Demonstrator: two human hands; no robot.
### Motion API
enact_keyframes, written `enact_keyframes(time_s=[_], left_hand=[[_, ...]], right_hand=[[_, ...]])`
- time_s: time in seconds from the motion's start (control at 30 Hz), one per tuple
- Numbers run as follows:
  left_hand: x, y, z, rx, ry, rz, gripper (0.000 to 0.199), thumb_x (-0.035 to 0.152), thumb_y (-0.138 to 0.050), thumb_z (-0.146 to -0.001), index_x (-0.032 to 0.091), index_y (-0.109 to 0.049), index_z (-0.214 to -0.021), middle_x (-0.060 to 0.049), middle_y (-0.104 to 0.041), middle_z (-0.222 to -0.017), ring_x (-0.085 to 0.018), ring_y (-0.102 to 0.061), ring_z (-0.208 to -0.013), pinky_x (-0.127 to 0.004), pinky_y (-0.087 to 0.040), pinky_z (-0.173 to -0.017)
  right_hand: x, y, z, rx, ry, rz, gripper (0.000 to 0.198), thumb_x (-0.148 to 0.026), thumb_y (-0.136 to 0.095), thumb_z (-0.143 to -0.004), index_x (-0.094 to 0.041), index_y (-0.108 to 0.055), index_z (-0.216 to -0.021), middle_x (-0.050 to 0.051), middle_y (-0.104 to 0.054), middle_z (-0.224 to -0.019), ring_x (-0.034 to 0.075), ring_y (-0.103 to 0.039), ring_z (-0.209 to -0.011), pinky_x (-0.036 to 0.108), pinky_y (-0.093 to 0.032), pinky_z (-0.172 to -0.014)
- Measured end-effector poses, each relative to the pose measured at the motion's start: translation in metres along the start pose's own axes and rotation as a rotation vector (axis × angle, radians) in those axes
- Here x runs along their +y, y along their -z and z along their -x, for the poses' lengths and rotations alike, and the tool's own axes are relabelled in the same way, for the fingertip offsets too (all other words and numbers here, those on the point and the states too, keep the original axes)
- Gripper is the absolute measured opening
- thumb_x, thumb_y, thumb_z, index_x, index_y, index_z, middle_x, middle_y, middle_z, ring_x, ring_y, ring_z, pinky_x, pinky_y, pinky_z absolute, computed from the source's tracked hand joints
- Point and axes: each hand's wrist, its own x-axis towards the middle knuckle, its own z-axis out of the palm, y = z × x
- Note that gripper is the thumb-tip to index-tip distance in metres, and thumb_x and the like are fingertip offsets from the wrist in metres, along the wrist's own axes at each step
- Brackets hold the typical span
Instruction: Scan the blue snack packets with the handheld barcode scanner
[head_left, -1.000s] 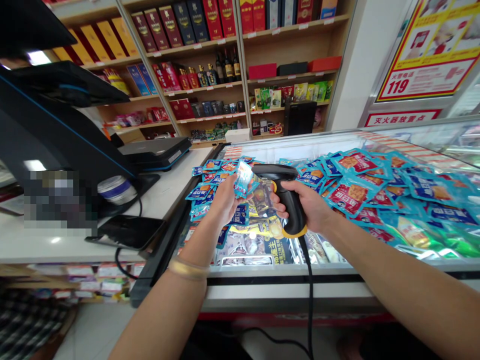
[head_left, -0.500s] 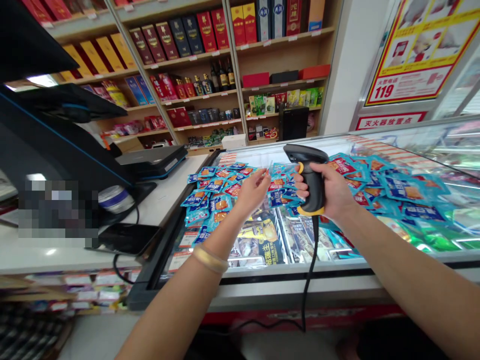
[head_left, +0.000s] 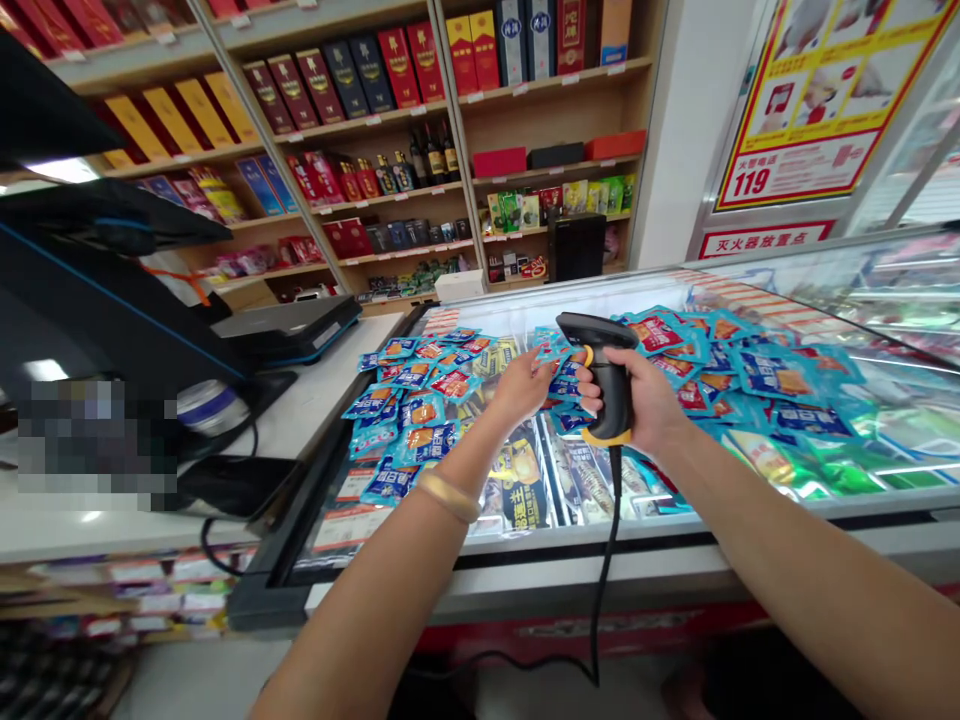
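My right hand (head_left: pixel 651 400) is wrapped around the grip of a black and yellow barcode scanner (head_left: pixel 616 395), its head tilted toward the left. A black cable runs down from the handle. Just left of it, my left hand (head_left: pixel 523 385), with a gold bangle (head_left: pixel 448 495) on the wrist, has its fingers closed at the edge of a blue snack packet (head_left: pixel 552 343); the fingertips are partly hidden. Many similar packets lie on the freezer's glass top, in a spread-out group (head_left: pixel 420 410) on the left and a heaped pile (head_left: pixel 750 370) on the right.
The chest freezer's front rim (head_left: pixel 540 580) runs across below my arms, frozen goods showing through the glass. On the left a counter (head_left: pixel 315 390) carries a point-of-sale machine (head_left: pixel 97 300), a flat black device (head_left: pixel 289 325) and a tape roll (head_left: pixel 212 408). Shelves of boxed goods (head_left: pixel 360 75) stand behind.
My left hand has moved right and forward relative to the packets, to the blue ones beside the scanner. The scanner stays in my right hand. The whole view has shifted slightly.
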Motion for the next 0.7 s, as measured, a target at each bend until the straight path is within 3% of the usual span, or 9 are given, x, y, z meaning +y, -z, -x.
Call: enact_keyframes(time_s=[0.17,0.3,0.4,0.47,0.6,0.7], left_hand=[[-0.037,0.047,0.002,0.010,0.051,-0.445,0.056,0.031,-0.058,-0.086,0.011,-0.052,-0.139,-0.019,-0.055,-0.142,-0.030,-0.047,-0.135,-0.040,-0.037,-0.111],[-0.062,0.073,0.011,-0.059,0.155,-0.707,0.062,0.043,-0.057,-0.087,0.010,-0.048,-0.139,-0.023,-0.057,-0.138,-0.034,-0.050,-0.132,-0.045,-0.037,-0.109],[-0.065,0.075,0.017,-0.139,0.172,-0.782,0.052,0.047,-0.051,-0.090,0.015,-0.055,-0.131,-0.019,-0.064,-0.129,-0.032,-0.057,-0.124,-0.047,-0.035,-0.110],[-0.062,0.075,0.020,-0.164,0.164,-0.807,0.046,0.045,-0.047,-0.092,0.014,-0.060,-0.123,-0.019,-0.067,-0.123,-0.032,-0.062,-0.118,-0.044,-0.041,-0.104],[-0.057,0.079,0.022,-0.190,0.174,-0.829,0.035,0.032,-0.045,-0.091,0.013,-0.068,-0.108,-0.018,-0.073,-0.108,-0.031,-0.068,-0.103,-0.036,-0.051,-0.084],[-0.058,0.087,0.022,-0.157,0.174,-0.805,0.029,0.023,-0.048,-0.086,0.015,-0.071,-0.102,-0.016,-0.074,-0.104,-0.030,-0.069,-0.100,-0.033,-0.051,-0.081]], right_hand=[[0.002,-0.007,0.000,0.008,-0.018,0.020,0.010,-0.024,-0.052,-0.081,-0.015,-0.056,-0.084,0.003,-0.056,-0.064,0.010,-0.046,-0.049,0.018,-0.042,-0.039],[0.010,-0.035,-0.011,-0.004,-0.080,0.040,0.011,-0.024,-0.050,-0.083,-0.015,-0.055,-0.080,0.002,-0.054,-0.061,0.010,-0.045,-0.047,0.018,-0.041,-0.038],[0.022,-0.057,-0.022,-0.034,-0.132,0.034,0.010,-0.024,-0.050,-0.082,-0.016,-0.055,-0.082,0.001,-0.053,-0.060,0.010,-0.044,-0.046,0.018,-0.040,-0.038],[0.033,-0.064,-0.027,-0.051,-0.167,0.020,0.009,-0.024,-0.050,-0.082,-0.016,-0.055,-0.083,0.001,-0.051,-0.059,0.009,-0.044,-0.046,0.017,-0.039,-0.039],[0.046,-0.056,-0.028,-0.059,-0.186,0.045,0.009,-0.024,-0.052,-0.081,-0.016,-0.055,-0.083,0.001,-0.052,-0.060,0.010,-0.045,-0.047,0.017,-0.039,-0.039],[0.046,-0.045,-0.025,-0.071,-0.163,0.069,0.010,-0.024,-0.054,-0.079,-0.015,-0.056,-0.084,0.002,-0.054,-0.062,0.010,-0.045,-0.048,0.017,-0.039,-0.040]])
